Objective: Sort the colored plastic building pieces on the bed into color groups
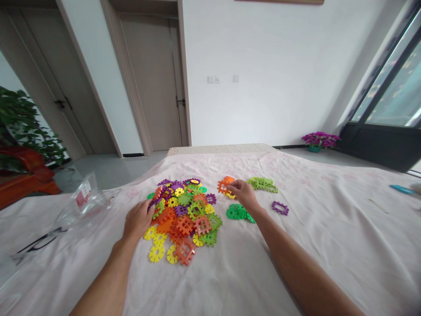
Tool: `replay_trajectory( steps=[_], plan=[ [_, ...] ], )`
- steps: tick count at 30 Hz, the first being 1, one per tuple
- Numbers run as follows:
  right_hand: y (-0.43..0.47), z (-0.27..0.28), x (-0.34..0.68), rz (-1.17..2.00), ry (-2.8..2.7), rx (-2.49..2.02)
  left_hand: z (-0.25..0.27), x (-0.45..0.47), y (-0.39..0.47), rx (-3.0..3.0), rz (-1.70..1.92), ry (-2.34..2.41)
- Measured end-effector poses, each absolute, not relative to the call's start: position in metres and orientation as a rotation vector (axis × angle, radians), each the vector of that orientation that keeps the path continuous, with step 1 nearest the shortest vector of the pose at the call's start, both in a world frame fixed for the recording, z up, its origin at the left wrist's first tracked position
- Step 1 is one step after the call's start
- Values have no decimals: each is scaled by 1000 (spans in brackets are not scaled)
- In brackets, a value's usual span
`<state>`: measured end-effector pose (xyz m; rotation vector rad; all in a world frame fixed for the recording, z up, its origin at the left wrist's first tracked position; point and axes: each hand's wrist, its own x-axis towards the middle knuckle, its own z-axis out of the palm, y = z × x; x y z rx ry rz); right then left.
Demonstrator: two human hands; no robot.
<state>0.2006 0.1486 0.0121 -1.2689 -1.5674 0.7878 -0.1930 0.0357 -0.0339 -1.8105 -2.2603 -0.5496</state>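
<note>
A mixed pile of plastic building pieces (184,213) in orange, purple, green and yellow lies on the cloth, some shaped like windows and some like notched discs. At its left edge is my left hand (138,219), fingers closed around a purple building piece (154,202). My right hand (245,194) pinches an orange window-shaped building piece (222,187) above a small group of orange and yellow pieces. Just below that hand lie several green notched discs (236,211), partly hidden by my wrist. Light green building pieces (263,183) form a group behind it.
A single purple frame piece (280,208) lies to the right on the pale cloth (315,228). Clear plastic packaging (83,199) sits at the left. Near the right edge is a blue object (401,189). A potted purple flower (320,139) stands on the floor beyond.
</note>
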Motion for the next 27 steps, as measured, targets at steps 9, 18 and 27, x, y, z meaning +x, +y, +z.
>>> replay_trajectory(
  steps=[9, 18, 27],
  plan=[
    [177, -5, 235, 1095, -1094, -1144, -35, -194, 36, -1811, -553, -2256],
    [186, -16, 238, 799, -1398, -1302, -36, -194, 37, -1804, -545, -2260],
    [171, -8, 217, 518, -1901, -1162, -38, -196, 37, -1808, -570, -2254]
  ],
)
